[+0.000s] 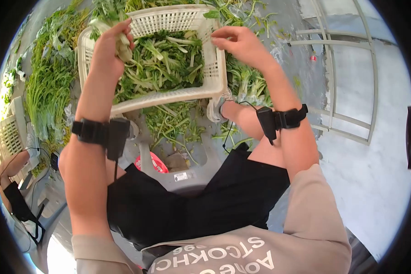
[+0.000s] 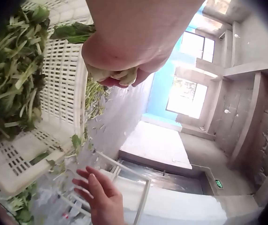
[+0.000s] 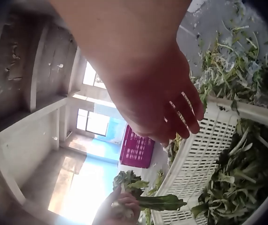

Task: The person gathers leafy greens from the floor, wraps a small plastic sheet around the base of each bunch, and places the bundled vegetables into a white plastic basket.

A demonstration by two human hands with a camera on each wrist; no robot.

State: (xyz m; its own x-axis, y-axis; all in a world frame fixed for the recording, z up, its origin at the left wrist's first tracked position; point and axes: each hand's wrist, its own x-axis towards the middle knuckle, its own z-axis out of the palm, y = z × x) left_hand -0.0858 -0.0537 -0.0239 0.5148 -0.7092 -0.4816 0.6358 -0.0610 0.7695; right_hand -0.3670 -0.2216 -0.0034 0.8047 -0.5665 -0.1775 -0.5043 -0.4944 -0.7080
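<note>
Left hand [image 1: 108, 48] grip closed on pale-stemmed leafy green bunch [image 1: 123, 47], above white slotted plastic basket [image 1: 169, 20] left side. Right hand [image 1: 240, 43] fingers loose, over right rim.

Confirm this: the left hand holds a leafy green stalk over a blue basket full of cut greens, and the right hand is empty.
Wrong in one respect: the basket is white, not blue, as the head view shows. The left hand does hold a leafy green stalk over it, cut greens fill it, and the right hand is empty.
</note>
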